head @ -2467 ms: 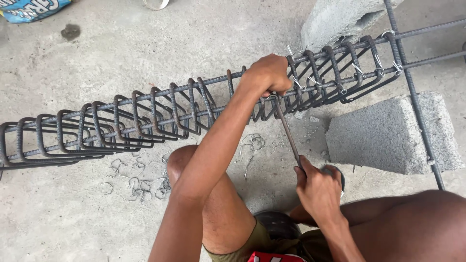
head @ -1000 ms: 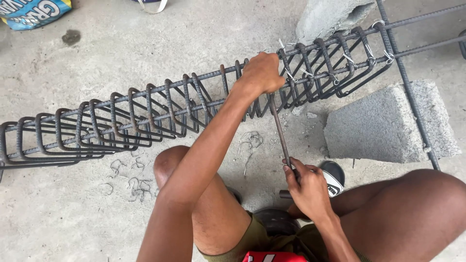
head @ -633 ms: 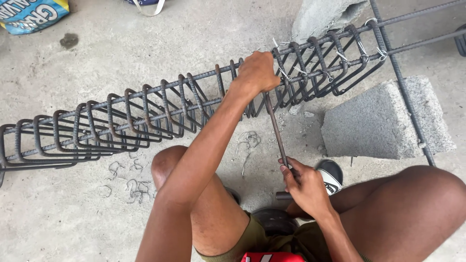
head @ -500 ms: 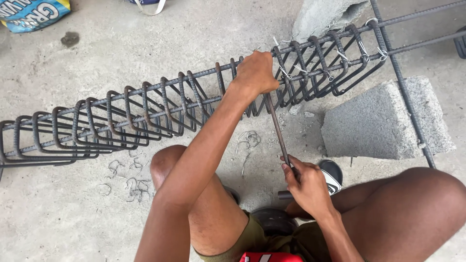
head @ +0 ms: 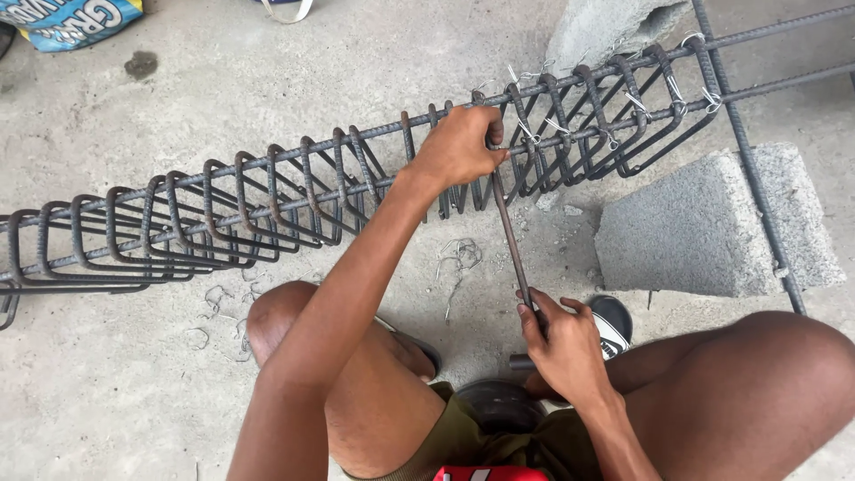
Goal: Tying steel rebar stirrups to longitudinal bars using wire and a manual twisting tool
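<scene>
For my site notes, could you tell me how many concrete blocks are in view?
2. One concrete block lies right of the rebar cage, near the right hand; a second block sits behind the cage at the top edge, partly cut off. Others may lie out of frame.

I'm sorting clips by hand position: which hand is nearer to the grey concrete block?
Right. The right hand grips the thin metal rod low, just left of the concrete block. The left hand holds the rebar cage farther up and left.
</scene>
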